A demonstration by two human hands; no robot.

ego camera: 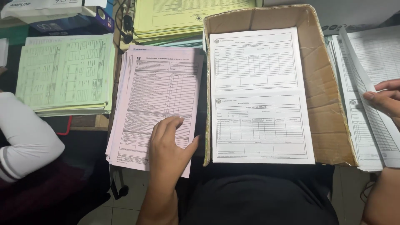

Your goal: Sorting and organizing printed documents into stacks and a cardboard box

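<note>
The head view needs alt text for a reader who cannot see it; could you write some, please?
The left hand lies flat on a pink form stack while the right hand lifts a sheet from a white form stack. Between them, a cardboard box holds white forms.

The right hand [385, 100] is cut off by the right edge of the frame, only fingers and part of the palm showing. The white stack [366, 125] beneath it also runs off that edge. At the top edge, the yellow forms [175, 16] are cropped. At left, a co-worker's white sleeve [25, 137] leaves the frame. The left hand [168, 146] covers the pink stack's [154, 96] lower corner. Print everywhere is too small to tell.
</note>
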